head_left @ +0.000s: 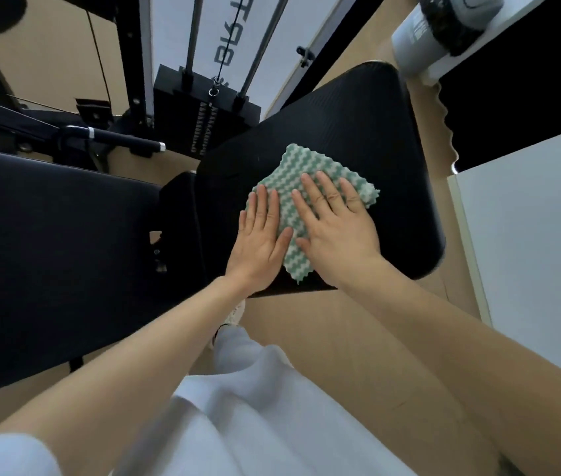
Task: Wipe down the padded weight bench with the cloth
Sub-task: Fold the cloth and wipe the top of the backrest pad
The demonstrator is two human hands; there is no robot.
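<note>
Padded weight bench (351,132) runs from its long black back pad (49,252) on the left to the seat pad in front of the person. The left hand (261,243) lies flat, fingers straight, on the cloth's left edge. The green-and-white cloth (310,173) spreads on the seat under both palms. The right hand (339,231) presses flat, fingers straight, on its right half.

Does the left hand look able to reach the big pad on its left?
Probably yes: the left hand rests flat on the cloth, and the big pad lies close beside, nothing blocking.
</note>
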